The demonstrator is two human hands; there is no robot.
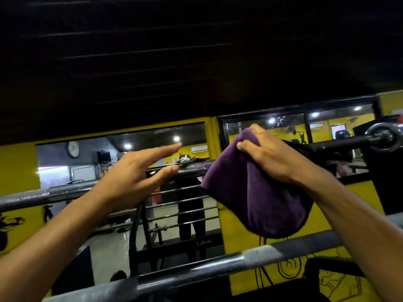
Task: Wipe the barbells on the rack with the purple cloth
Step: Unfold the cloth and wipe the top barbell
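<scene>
Purple cloth (250,192) in right hand (270,155) — above upper barbell (65,192).

Dim overall; upper half near-black ceiling (196,51). Round lamps (176,138) glare in mirrors (122,162). Left hand (139,177) slightly motion-blurred. Wide-angle bending bars (196,269) at frame edges.

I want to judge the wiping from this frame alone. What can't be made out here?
- Upper barbell, head view: the purple cloth and right hand hide its middle, so contact is unclear.
- Lower barbell: both ends cut off by frame edges.
- Left hand: blurred.
- Wall clock: too small to read.
</scene>
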